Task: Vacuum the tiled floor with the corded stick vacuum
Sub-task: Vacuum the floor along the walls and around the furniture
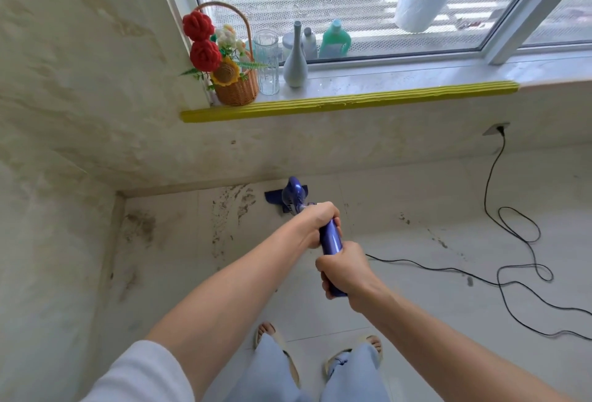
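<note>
**Both hands wrapped on the vacuum handle, head at the wall**

Hands stacked on the blue handle: the left hand (315, 224) is curled round it higher up the stick, the right hand (344, 268) is closed round the butt end nearer the body, fingers wrapped fully in both cases. The vacuum (320, 228) slants away and down, its flat head (282, 198) resting on the tiled floor (416, 305) just beside the base of the wall under the windowsill (349, 99).

It looks a stiff, fairly light plastic stick, with most weight likely low at the motor body, so this two-hand grip on the smooth handle suits steering it. Dirt smears (230, 206) lie on the tiles just left of the head. The cord (512, 232) trails in loose loops to the right, up to a wall socket (496, 129); it could snag underfoot.
</note>
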`<state>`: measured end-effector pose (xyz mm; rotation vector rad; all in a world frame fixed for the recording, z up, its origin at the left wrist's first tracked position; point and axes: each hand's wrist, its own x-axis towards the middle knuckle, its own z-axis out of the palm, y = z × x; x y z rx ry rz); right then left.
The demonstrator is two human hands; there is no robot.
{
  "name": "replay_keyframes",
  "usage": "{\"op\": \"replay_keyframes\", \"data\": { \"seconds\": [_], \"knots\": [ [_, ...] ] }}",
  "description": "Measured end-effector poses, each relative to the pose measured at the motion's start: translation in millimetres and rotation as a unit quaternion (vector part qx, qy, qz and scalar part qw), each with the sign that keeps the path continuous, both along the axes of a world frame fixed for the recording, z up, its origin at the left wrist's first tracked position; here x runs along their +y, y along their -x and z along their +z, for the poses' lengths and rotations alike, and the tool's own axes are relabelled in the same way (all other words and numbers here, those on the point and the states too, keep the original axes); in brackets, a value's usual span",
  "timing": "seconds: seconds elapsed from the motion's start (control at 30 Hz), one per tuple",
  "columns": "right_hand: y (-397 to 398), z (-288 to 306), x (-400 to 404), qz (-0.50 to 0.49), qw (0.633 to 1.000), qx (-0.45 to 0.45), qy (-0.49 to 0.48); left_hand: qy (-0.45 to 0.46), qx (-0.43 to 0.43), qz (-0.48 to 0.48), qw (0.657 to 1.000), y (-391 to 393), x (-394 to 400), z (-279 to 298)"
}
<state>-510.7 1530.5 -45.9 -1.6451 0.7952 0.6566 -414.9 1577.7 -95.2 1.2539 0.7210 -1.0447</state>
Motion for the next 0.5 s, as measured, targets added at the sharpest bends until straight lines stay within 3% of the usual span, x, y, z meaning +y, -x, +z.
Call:
{"op": "replay_keyframes", "data": {
  "seconds": [0.3, 0.5],
  "knots": [
    [-40, -8, -26, 0.022, 1.000, 0.005, 0.018, -0.028, -0.020, 0.009, 0.999, -34, -23, -1],
    [-37, 10, -43, 0.015, 0.999, 0.034, -0.021, -0.048, -0.004, -0.044, 0.998, -34, -35, 0]
  ]
}}
